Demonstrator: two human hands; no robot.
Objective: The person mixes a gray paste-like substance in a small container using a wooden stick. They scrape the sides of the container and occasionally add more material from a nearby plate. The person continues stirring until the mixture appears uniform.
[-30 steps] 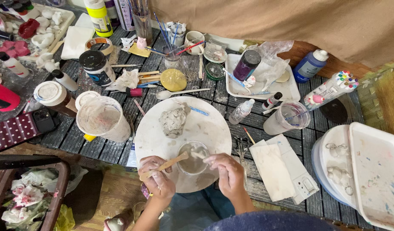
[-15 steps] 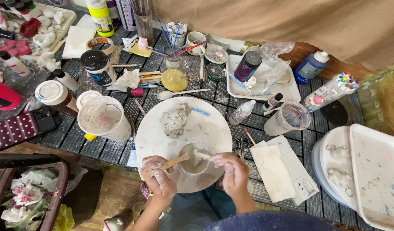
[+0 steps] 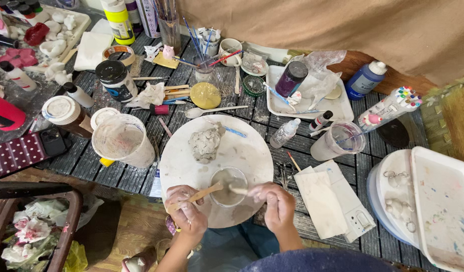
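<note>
From the head camera I see a small clay bowl [image 3: 228, 185] sitting low on a round white board [image 3: 217, 166], a little below the middle of the frame. The bowl is grey, wet-looking and thin-walled, with an uneven rim and a smooth hollow inside. My left hand [image 3: 187, 211], at lower centre left, has its fingers curled closed around a flat wooden stick [image 3: 197, 196]; the stick runs up and to the right, and its tip meets the bowl's left rim. My right hand [image 3: 276, 202], at lower centre right, has its fingers pinched together on a short pale tool [image 3: 238, 190] whose end touches the bowl's right rim. Both hands are smeared with grey clay.

Above the bowl on the same board lies a rough lump of grey clay [image 3: 206, 143], apart from the bowl. Left of the board stands a large white tub [image 3: 122, 140], streaked inside. To the right, a clear cup [image 3: 339, 141] of cloudy water stands on the dark slatted bench [image 3: 116, 174]. A white slab [image 3: 321, 201] lies just right of my right hand.
</note>
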